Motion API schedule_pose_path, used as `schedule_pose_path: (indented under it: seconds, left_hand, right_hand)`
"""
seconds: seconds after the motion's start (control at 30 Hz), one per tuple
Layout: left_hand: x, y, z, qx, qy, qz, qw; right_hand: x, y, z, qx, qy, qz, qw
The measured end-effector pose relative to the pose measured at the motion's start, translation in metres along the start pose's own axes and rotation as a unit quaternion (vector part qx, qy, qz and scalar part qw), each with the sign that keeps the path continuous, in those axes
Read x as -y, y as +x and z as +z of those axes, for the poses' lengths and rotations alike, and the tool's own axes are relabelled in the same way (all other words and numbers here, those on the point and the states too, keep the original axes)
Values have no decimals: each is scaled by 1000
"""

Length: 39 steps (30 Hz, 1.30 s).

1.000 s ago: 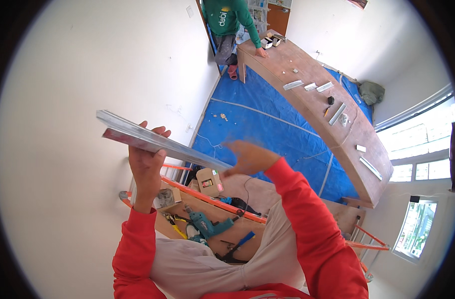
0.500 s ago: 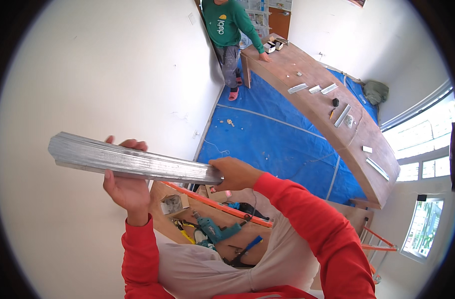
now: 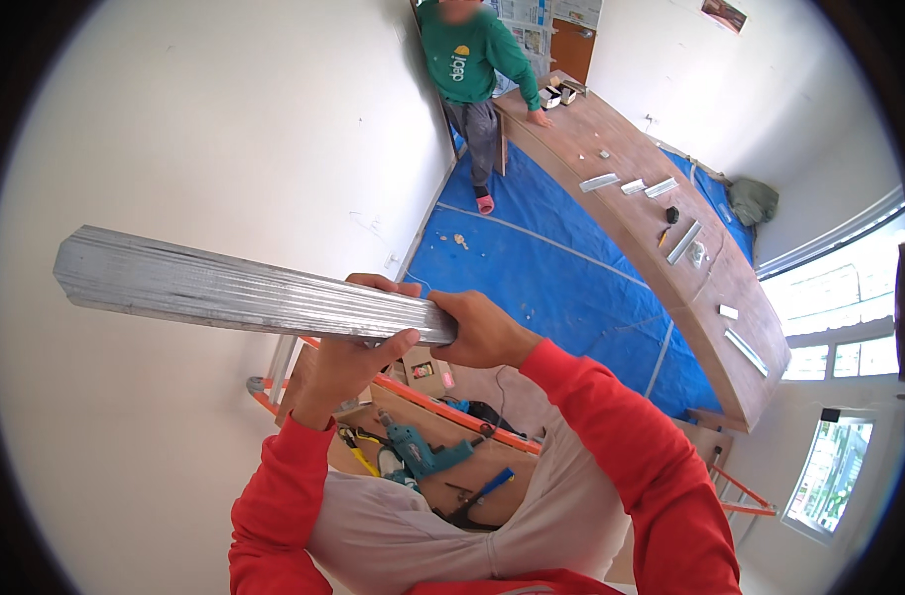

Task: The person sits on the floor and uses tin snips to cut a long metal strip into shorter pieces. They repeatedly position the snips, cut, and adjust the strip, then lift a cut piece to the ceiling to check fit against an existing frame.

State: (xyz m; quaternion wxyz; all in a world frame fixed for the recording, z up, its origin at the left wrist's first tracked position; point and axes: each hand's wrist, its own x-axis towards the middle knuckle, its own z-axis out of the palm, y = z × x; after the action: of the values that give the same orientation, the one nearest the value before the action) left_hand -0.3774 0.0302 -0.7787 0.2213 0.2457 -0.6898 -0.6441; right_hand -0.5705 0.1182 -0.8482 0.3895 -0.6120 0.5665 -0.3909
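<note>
A long ribbed metal channel (image 3: 224, 288) lies across my view, its far end toward the white wall on the left and its near end in my hands. My left hand (image 3: 358, 347) wraps round it from below, thumb in front and fingertips over the top edge. At the right end of the channel, my right hand (image 3: 480, 327) grips it with the fingers closed. Below my hands, a teal power drill (image 3: 422, 451) rests on a wooden platform, beside yellow-handled pliers (image 3: 358, 451) and a blue-handled hammer (image 3: 492, 486).
An orange scaffold rail (image 3: 462, 412) crosses under my arms. A long curved wooden bench (image 3: 636, 213) carries short metal pieces (image 3: 685, 241). Blue sheeting (image 3: 532, 258) covers the floor. A person in a green shirt (image 3: 472, 55) stands at the bench's far end, one hand on it.
My left hand has slid along the channel toward my right hand. The channel now reaches farther to the left, its far end higher. My view has shifted a little.
</note>
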Motion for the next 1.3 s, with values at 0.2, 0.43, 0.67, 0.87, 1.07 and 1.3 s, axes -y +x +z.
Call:
schedule_pose_path:
  seconds: [0.2,0.43,0.67,0.87,1.07,1.3]
  left_hand:
    - [5,0,-7,-12,28,39,999]
    - [-3,-1,-7,-149,-14,82,985]
    - [-4,-3,2,-130,13,2,991]
    - [6,1,-5,-192,-5,15,981]
    - [-1,-2,-21,-257,82,80,960]
    - [-2,2,-32,-330,62,108,936]
  right_hand:
    - [-10,4,6,-38,6,-76,996]
    - [-23,9,8,-82,-64,-76,992]
    - [-3,5,7,-63,-73,-49,994]
    - [-51,-5,0,-7,-204,-26,979]
    - [-135,-18,-33,7,-232,253,939]
    - [-69,-22,-36,60,-240,279,928]
